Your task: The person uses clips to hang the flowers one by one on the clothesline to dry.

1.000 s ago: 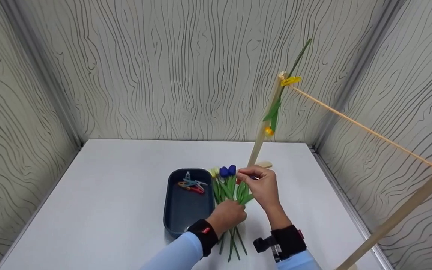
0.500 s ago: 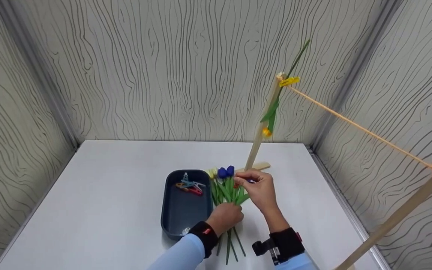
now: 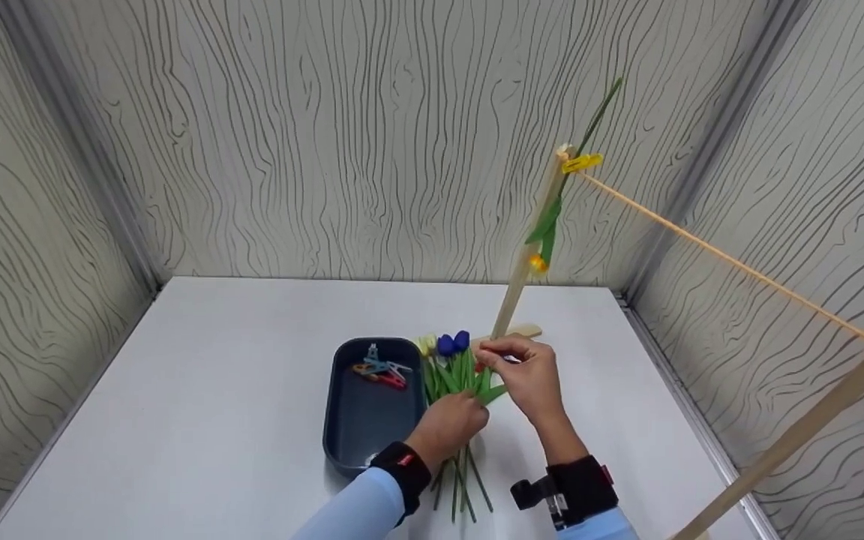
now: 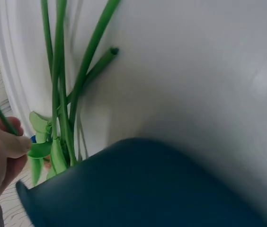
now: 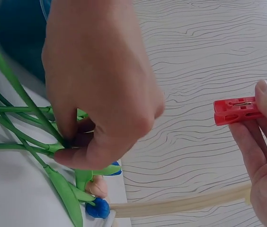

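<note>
Several tulips with green stems lie bunched on the white table, among them blue tulips (image 3: 453, 343) and a pale yellow tulip (image 3: 427, 345). Over the bunch, my left hand (image 3: 448, 424) pinches one tulip by its green stem (image 5: 22, 90); the right wrist view shows thumb and fingertips meeting on it, with its flower head hidden behind the hand. My right hand (image 3: 533, 375), just above and right of the flower heads, grips a red clothespin (image 5: 235, 111) between thumb and fingers, its free end pointing away from the palm.
Left of the bunch stands a dark blue tray (image 3: 374, 420) with several clothespins (image 3: 383, 369). An orange string (image 3: 717, 249) runs between two wooden posts. At its far end a yellow clothespin (image 3: 582, 163) holds a yellow tulip (image 3: 539, 262) upside down.
My left hand has shifted slightly up along the bunch, toward the flower heads. The right hand stays in nearly the same place with the red clothespin.
</note>
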`<state>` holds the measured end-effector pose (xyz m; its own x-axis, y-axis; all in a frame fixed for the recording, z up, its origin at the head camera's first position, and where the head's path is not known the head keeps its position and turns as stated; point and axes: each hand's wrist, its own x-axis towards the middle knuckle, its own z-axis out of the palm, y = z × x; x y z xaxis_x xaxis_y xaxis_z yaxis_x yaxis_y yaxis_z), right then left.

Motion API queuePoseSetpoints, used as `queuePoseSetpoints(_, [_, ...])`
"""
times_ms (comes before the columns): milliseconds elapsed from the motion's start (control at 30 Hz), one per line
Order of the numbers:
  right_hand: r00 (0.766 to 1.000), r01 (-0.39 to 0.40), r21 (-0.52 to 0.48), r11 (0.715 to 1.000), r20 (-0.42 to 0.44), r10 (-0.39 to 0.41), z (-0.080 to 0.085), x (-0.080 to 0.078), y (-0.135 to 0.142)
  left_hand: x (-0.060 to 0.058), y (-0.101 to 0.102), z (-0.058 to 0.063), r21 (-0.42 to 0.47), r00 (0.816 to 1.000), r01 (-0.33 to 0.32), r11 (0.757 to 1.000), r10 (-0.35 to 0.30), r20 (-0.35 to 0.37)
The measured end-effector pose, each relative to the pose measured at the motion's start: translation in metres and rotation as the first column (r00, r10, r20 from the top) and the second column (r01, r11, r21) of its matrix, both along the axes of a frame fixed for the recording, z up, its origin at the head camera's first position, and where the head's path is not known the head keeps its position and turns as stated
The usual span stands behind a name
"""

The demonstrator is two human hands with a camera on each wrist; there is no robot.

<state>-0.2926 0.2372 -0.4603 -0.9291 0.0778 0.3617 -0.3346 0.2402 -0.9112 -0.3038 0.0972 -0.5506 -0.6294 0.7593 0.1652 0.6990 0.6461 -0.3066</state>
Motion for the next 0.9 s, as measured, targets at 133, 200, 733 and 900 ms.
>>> queuePoseSetpoints(133, [1.0,-0.009,-0.024,1.0,0.007,0.01,0.002,0.001,0.004,0.001,-0.004,-0.004,0.162,1.0,-0.016,0.987,0.018,-0.012])
queuePoseSetpoints(200, [1.0,0.002,-0.01,1.0,0.002,-0.002,0.004,0.001,0.007,0.0,-0.006,-0.002,0.259,0.999,-0.038,0.965,0.035,0.014])
queuePoseSetpoints(733, [0.992,0.118,0.018,0.993,-0.048,-0.117,0.018,0.002,0.021,-0.002,-0.008,0.034,0.75,0.971,-0.213,0.626,0.053,0.232])
queuePoseSetpoints(900, [0.989,0.14,0.024,0.99,-0.052,-0.139,0.018,0.002,0.022,-0.003,-0.005,0.042,0.804,0.977,-0.194,0.562,0.04,0.208])
